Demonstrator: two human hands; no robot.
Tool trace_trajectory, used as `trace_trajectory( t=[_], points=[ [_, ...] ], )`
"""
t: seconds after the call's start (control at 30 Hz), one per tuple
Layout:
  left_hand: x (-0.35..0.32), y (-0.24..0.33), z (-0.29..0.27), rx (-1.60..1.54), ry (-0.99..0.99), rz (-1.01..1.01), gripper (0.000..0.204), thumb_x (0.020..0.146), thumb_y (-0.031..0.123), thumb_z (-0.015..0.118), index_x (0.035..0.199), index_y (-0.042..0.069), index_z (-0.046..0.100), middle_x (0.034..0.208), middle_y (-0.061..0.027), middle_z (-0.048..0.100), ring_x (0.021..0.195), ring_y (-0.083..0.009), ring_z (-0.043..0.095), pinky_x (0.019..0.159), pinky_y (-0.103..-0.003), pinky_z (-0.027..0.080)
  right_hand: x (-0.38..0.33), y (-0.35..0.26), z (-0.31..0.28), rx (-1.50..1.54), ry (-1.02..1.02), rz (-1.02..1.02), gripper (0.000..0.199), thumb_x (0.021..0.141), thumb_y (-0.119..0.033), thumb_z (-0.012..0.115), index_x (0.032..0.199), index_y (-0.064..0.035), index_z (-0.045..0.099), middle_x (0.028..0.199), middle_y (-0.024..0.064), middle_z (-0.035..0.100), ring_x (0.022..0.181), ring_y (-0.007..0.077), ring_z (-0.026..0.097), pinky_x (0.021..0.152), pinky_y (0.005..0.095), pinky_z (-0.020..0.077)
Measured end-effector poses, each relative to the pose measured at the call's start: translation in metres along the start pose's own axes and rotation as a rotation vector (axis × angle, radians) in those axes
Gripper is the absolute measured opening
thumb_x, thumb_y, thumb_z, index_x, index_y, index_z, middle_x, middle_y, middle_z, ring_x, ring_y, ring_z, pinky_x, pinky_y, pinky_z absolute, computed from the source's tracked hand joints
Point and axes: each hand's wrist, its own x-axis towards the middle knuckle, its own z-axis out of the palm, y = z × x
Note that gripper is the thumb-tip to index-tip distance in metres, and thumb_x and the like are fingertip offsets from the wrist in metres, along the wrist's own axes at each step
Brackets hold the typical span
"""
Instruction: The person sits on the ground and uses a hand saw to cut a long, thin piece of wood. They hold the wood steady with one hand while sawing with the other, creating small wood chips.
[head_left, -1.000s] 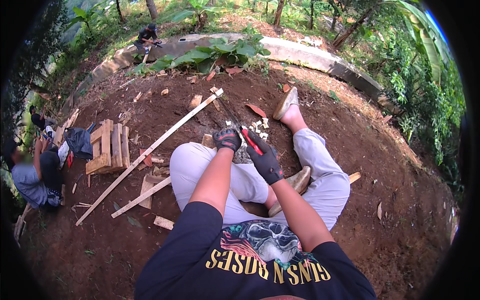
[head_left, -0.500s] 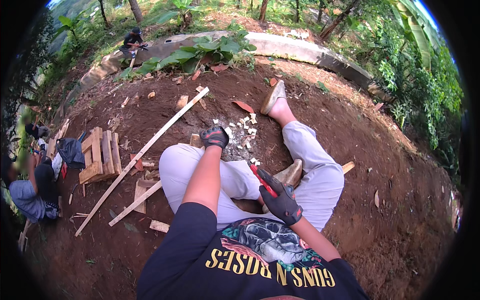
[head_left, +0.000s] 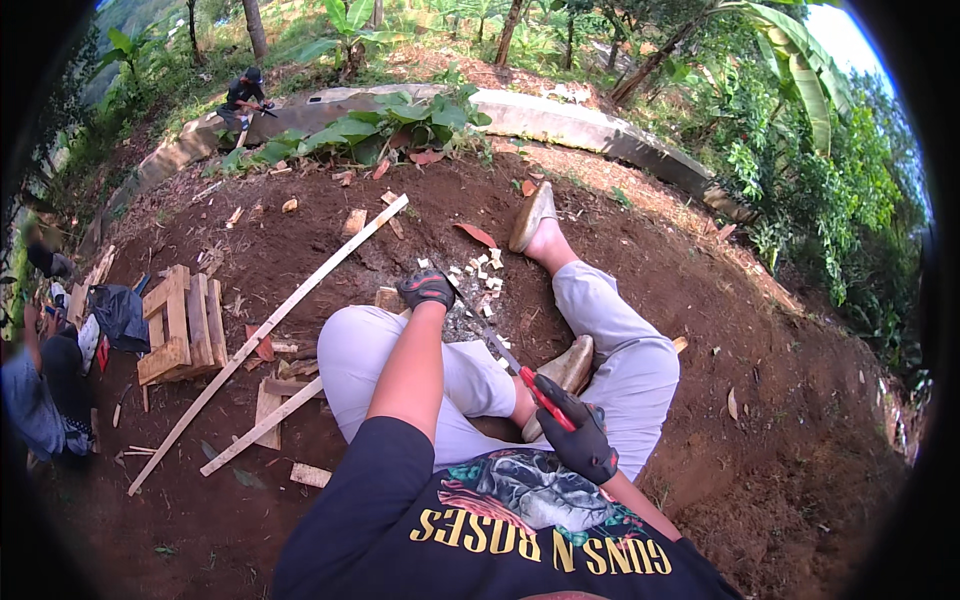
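Observation:
My right hand (head_left: 578, 430), in a dark glove, is wrapped round the red handle of a hand saw (head_left: 508, 356). The thin blade slants up and left, its far end close beside my left hand (head_left: 427, 289). That gloved left hand is closed in a fist beyond my bent knee; whatever it grips is hidden. A wooden block (head_left: 389, 298) lies just left of the fist. Several small pale cut wood pieces (head_left: 492, 284) are scattered on the soil beyond and right of it, among whitish sawdust.
A long wooden strip (head_left: 270, 325) lies slanting on my left, with a shorter strip (head_left: 262, 426) nearer me. A small wooden crate (head_left: 183, 325) and a black bag (head_left: 118, 316) stand further left, near a seated person (head_left: 45, 395). Another person (head_left: 245, 97) sits at the far low wall (head_left: 540, 115).
My right hand has shifted slightly down, and the saw's blade now shows stretched toward my left hand. My left hand stays closed. The whole view has tilted a little.

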Motion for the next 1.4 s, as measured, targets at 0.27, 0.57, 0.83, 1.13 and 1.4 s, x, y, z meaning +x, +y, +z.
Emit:
trace_trajectory(
  t=[0.27, 0.57, 0.83, 1.13, 1.4],
  points=[
    [0.013, -0.007, 0.011, -0.088, -0.080, 0.000, 0.047, 0.102, 0.039, 0.052, 0.143, 0.023, 0.068, 0.152, -0.0047, 0.063, 0.142, -0.0277, 0.058, 0.116, -0.055, 0.038, 0.013, -0.041, 0.000, 0.031, -0.013, 0.002, 0.055, 0.099, -0.022, 0.067, 0.153, -0.0192, 0.059, 0.128, 0.0198, 0.075, 0.115, 0.0362, 0.074, 0.100, 0.0425, 0.0558],
    [0.014, -0.011, 0.014, 0.088, -0.013, 0.036, 0.040, 0.095, 0.044, 0.059, 0.127, 0.028, 0.078, 0.137, -0.0052, 0.073, 0.128, -0.0263, 0.069, 0.105, -0.051, 0.050, 0.025, -0.071, 0.006, -0.105, -0.046, -0.075, 0.058, 0.100, -0.025, 0.068, 0.156, -0.0185, 0.054, 0.102, 0.0220, 0.075, 0.082, 0.0370, 0.076, 0.070, 0.0470, 0.0586],
    [-0.005, -0.019, -0.002, 0.110, -0.005, 0.162, 0.058, 0.091, 0.059, 0.064, 0.135, 0.023, 0.072, 0.140, -0.0157, 0.069, 0.127, -0.0364, 0.067, 0.103, -0.051, 0.054, 0.014, -0.046, -0.001, -0.060, 0.002, -0.081, 0.051, 0.100, -0.027, 0.067, 0.148, -0.0121, 0.059, 0.081, 0.0168, 0.069, 0.064, 0.0339, 0.069, 0.060, 0.0473, 0.0550],
    [-0.001, -0.045, -0.059, 0.071, -0.249, 0.640, 0.054, 0.091, 0.045, 0.069, 0.136, 0.015, 0.068, 0.133, -0.0207, 0.071, 0.122, -0.0406, 0.067, 0.102, -0.047, 0.054, 0.020, -0.059, -0.008, 0.007, -0.079, -0.074, 0.064, 0.099, -0.027, 0.068, 0.160, -0.0193, 0.049, 0.083, 0.0170, 0.071, 0.059, 0.0323, 0.067, 0.056, 0.0448, 0.0524],
    [0.029, -0.051, -0.055, 0.034, -0.547, 0.504, 0.037, 0.088, 0.050, 0.069, 0.084, 0.016, 0.084, 0.096, -0.0090, 0.081, 0.095, -0.0285, 0.076, 0.093, -0.039, 0.057, 0.033, -0.068, -0.019, -0.015, -0.057, 0.153, 0.055, 0.095, -0.016, 0.072, 0.149, -0.0114, 0.060, 0.132, 0.0214, 0.072, 0.118, 0.0368, 0.073, 0.100, 0.0437, 0.0566]
  ],
)
